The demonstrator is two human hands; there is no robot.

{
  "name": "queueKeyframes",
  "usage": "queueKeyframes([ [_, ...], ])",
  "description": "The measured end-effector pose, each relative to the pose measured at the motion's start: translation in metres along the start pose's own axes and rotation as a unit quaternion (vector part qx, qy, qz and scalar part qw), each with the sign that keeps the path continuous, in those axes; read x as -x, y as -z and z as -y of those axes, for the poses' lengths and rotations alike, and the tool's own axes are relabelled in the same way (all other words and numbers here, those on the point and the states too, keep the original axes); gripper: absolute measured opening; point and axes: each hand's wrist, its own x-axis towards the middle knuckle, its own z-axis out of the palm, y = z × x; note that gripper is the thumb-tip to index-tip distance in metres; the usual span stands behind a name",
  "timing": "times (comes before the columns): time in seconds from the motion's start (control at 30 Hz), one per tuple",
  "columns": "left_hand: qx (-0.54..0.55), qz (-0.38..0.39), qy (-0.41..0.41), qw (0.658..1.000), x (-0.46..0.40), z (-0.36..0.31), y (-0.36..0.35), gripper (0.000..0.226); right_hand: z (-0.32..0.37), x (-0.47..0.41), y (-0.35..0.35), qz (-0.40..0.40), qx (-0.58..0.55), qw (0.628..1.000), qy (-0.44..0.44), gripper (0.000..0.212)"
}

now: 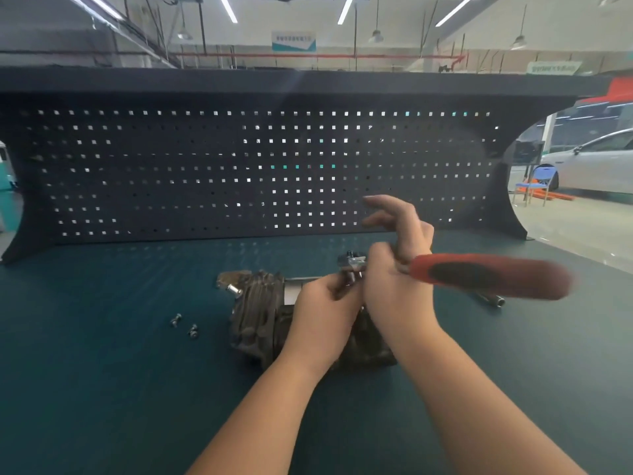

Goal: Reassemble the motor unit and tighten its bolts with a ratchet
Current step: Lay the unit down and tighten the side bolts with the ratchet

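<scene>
The dark finned motor unit (pixel 260 313) lies on the green bench mat (pixel 102 337), partly hidden by both my hands. My left hand (pixel 325 310) pinches the socket under the ratchet's metal head (pixel 351 262) above the motor. My right hand (pixel 394 269) holds the ratchet near its head, thumb curled on it, other fingers lifted and spread. Its red and black handle (pixel 486 275) sticks out to the right, blurred. A silver bolt (pixel 233 289) sits in the motor's left flange.
Two loose bolts (pixel 185 325) lie on the mat left of the motor. A metal extension bar (pixel 493 299) lies right of it, under the handle. A dark pegboard (pixel 260 173) stands along the bench's back edge. A chair and a white car are far right.
</scene>
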Motion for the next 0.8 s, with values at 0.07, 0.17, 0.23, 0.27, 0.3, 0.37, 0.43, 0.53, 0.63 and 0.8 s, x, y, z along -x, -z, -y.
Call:
queueKeyframes([
  [0.07, -0.021, -0.024, -0.007, 0.999, -0.001, -0.001, 0.0, 0.03, 0.007, 0.011, -0.011, -0.011, 0.084, 0.995, 0.059, 0.059],
  [0.17, -0.037, 0.005, -0.039, 0.999, 0.011, -0.002, -0.008, 0.036, 0.009, 0.019, -0.018, -0.006, 0.126, 0.986, 0.107, 0.046],
  [0.23, -0.042, 0.017, -0.051, 0.998, 0.015, -0.006, -0.01, 0.032, 0.005, 0.016, -0.015, -0.002, 0.121, 0.987, 0.105, 0.044],
  [0.27, -0.008, 0.035, -0.037, 0.999, 0.011, -0.009, -0.009, 0.03, 0.002, 0.012, -0.011, 0.007, 0.101, 0.99, 0.1, 0.044],
  [0.3, -0.006, 0.047, -0.028, 0.998, 0.006, -0.006, -0.005, 0.029, -0.002, 0.008, -0.005, 0.023, 0.069, 0.993, 0.09, 0.044],
  [0.37, -0.031, 0.048, -0.019, 0.998, 0.0, -0.004, 0.001, 0.023, -0.011, 0.0, 0.008, 0.048, 0.011, 0.997, 0.061, 0.043],
  [0.43, -0.035, 0.033, -0.018, 0.999, -0.001, -0.001, -0.003, 0.022, -0.022, -0.008, 0.021, 0.059, -0.034, 0.998, 0.014, 0.046],
  [0.53, -0.028, 0.008, -0.012, 0.999, 0.0, 0.0, -0.011, 0.022, -0.034, -0.019, 0.036, 0.096, -0.12, 0.986, -0.066, 0.046],
  [0.63, -0.001, -0.003, -0.003, 1.0, -0.005, 0.004, -0.016, 0.016, -0.04, -0.025, 0.041, 0.128, -0.154, 0.976, -0.091, 0.051],
  [0.8, 0.051, -0.014, 0.018, 0.998, -0.012, 0.004, -0.029, 0.011, -0.029, -0.018, 0.029, 0.052, -0.105, 0.992, -0.055, 0.061],
])
